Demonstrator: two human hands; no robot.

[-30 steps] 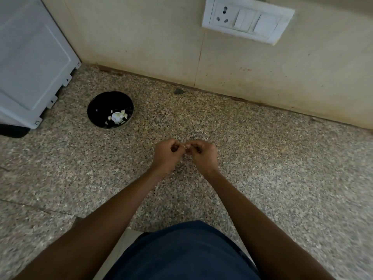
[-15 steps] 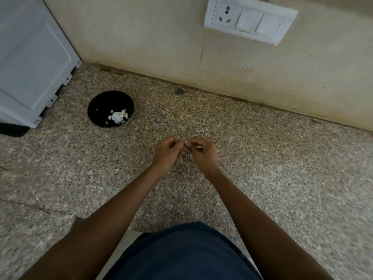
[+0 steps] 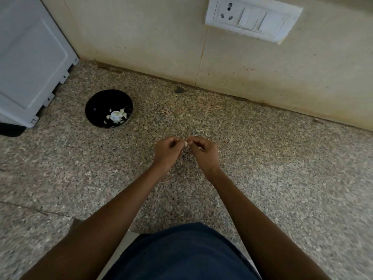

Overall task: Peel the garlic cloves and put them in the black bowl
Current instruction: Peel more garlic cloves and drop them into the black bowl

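A small pale garlic clove (image 3: 185,143) shows between my two hands above the speckled granite counter (image 3: 262,178). My left hand (image 3: 168,152) has its fingers curled, with the fingertips pinching the clove's left side. My right hand (image 3: 203,151) pinches it from the right with curled fingers. Most of the clove is hidden by the fingertips. The black bowl (image 3: 94,107) stands to the far left of the hands and holds white garlic pieces (image 3: 116,116).
A white appliance (image 3: 30,61) stands at the far left, close to the bowl. The beige wall (image 3: 161,41) runs along the back, with a white socket and switch plate (image 3: 252,19). A small dark spot (image 3: 179,89) lies near the wall's foot.
Both hands have stayed together over the counter, with small finger movements on the clove. A bit more of the pale clove now shows between the fingertips.
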